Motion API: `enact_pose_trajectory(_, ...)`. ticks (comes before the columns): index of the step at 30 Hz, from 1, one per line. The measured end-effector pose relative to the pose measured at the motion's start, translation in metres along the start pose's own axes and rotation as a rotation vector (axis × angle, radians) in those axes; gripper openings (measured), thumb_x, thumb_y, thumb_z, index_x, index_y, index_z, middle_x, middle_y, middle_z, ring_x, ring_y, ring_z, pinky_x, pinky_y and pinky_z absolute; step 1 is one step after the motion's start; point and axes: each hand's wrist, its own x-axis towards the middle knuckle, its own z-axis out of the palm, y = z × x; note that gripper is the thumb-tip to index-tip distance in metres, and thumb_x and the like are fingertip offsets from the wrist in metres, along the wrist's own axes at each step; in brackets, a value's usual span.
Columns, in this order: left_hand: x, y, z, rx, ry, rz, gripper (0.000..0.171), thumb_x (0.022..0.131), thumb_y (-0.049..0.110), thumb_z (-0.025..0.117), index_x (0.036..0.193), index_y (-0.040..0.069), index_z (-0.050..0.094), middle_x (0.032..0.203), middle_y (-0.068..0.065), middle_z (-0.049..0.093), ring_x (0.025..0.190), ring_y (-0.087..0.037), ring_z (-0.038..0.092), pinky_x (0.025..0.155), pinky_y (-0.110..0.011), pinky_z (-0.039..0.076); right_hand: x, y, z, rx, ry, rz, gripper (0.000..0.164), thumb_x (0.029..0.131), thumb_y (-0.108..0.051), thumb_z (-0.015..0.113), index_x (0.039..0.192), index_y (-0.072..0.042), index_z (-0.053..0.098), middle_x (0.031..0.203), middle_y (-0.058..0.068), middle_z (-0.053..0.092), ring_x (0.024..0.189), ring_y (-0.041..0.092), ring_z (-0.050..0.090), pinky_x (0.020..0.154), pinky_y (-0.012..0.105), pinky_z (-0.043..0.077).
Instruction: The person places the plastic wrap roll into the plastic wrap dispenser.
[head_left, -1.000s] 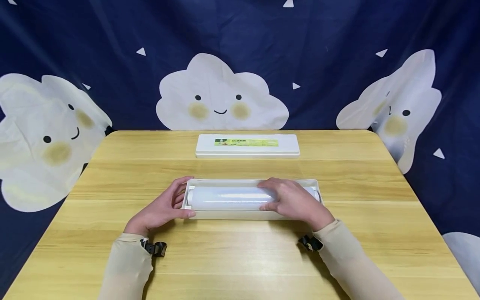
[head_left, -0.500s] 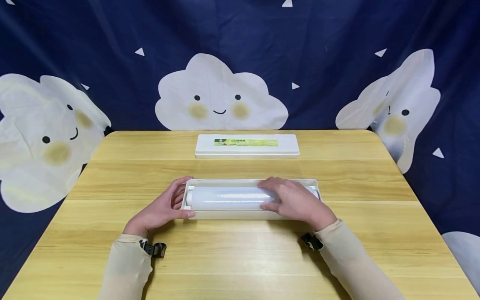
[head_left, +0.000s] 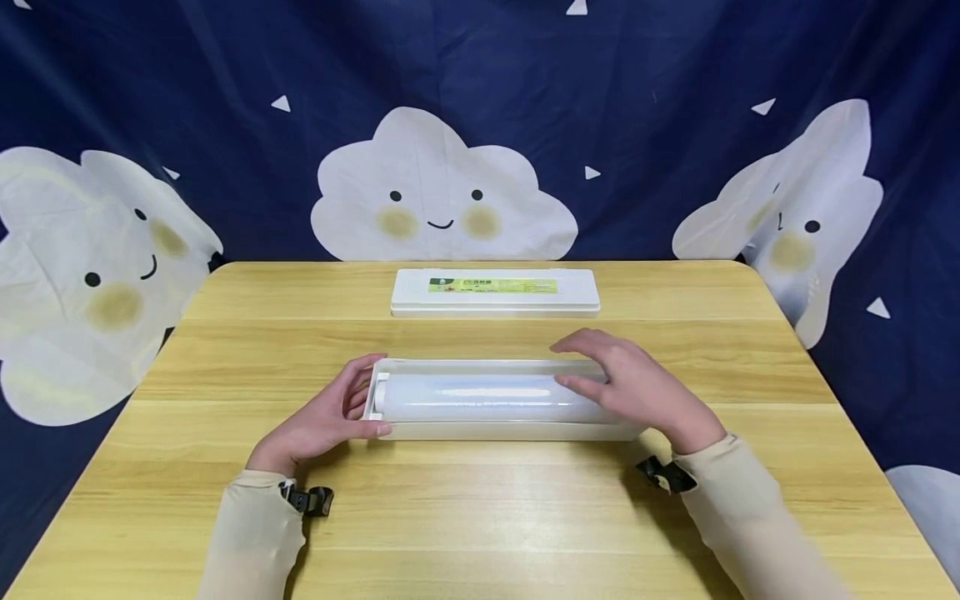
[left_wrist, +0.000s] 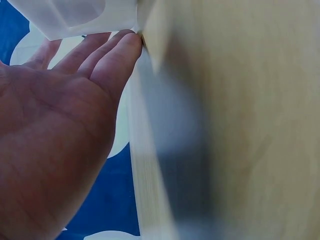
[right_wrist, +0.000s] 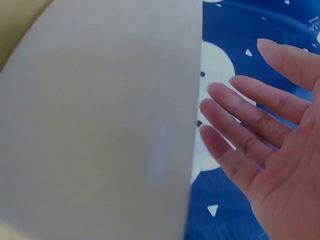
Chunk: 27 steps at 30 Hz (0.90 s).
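Note:
In the head view, a long white open box (head_left: 510, 431) lies across the table with a roll of cling film (head_left: 472, 397) inside it. My left hand (head_left: 322, 421) grips the box's left end, thumb at the front corner and fingers round the end and back. In the left wrist view, the fingers of my left hand (left_wrist: 65, 115) reach up to the box's end (left_wrist: 90, 15). My right hand (head_left: 637, 385) hovers over the right end with fingers spread, holding nothing. The right wrist view shows my right hand (right_wrist: 280, 135) apart from the box's front wall (right_wrist: 110, 120).
A white lid (head_left: 420, 292) with a green and yellow label lies farther back on the wooden table (head_left: 480, 517). Behind the table hangs a dark blue curtain (head_left: 630, 100) with cloud prints.
My right hand has let go of the cling film roll, lifted and moved to the right with its fingers spread. The left hand, box and lid have stayed in place.

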Motion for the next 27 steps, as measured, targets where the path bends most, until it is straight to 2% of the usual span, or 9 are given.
enact_pose_trajectory(12, -0.001, 0.000, 0.000, 0.000, -0.008, 0.007, 0.098, 0.082, 0.005, 0.080, 0.155, 0.014, 0.015, 0.152, -0.016, 0.030, 0.139, -0.034, 0.032, 0.103, -0.023, 0.038, -0.006, 0.036, -0.017, 0.019, 0.094, 0.087, 0.037, 0.095, -0.020, 0.067, 0.129, -0.007, 0.060, 0.129, 0.009, 0.060, 0.112, 0.036, 0.058, 0.096, 0.050, 0.045)
enact_pose_trajectory(15, 0.001, 0.001, 0.000, 0.002, -0.009, 0.013, 0.099, 0.082, 0.006, 0.080, 0.156, 0.014, 0.014, 0.152, -0.016, 0.031, 0.139, -0.034, 0.032, 0.103, -0.023, 0.039, -0.003, 0.048, -0.020, 0.050, 0.098, 0.107, 0.043, 0.095, -0.018, 0.068, 0.133, -0.003, 0.056, 0.132, 0.012, 0.058, 0.115, 0.040, 0.056, 0.098, 0.052, 0.043)
enact_pose_trajectory(21, 0.001, 0.001, 0.000, 0.005, -0.004, 0.012, 0.100, 0.082, 0.005, 0.080, 0.156, 0.014, 0.014, 0.152, -0.017, 0.031, 0.139, -0.034, 0.032, 0.103, -0.023, 0.038, 0.007, 0.065, -0.023, 0.150, 0.103, 0.144, 0.064, 0.091, -0.020, 0.072, 0.144, -0.002, 0.043, 0.142, 0.016, 0.047, 0.127, 0.037, 0.046, 0.105, 0.052, 0.037)
enact_pose_trajectory(27, 0.000, 0.001, 0.000, 0.011, -0.002, 0.002, 0.100, 0.082, 0.006, 0.080, 0.156, 0.014, 0.014, 0.153, -0.017, 0.030, 0.139, -0.034, 0.031, 0.103, -0.023, 0.037, 0.012, 0.077, -0.023, 0.141, 0.045, 0.235, 0.079, 0.089, -0.025, 0.075, 0.151, -0.004, 0.031, 0.152, 0.017, 0.033, 0.134, 0.041, 0.035, 0.109, 0.055, 0.030)
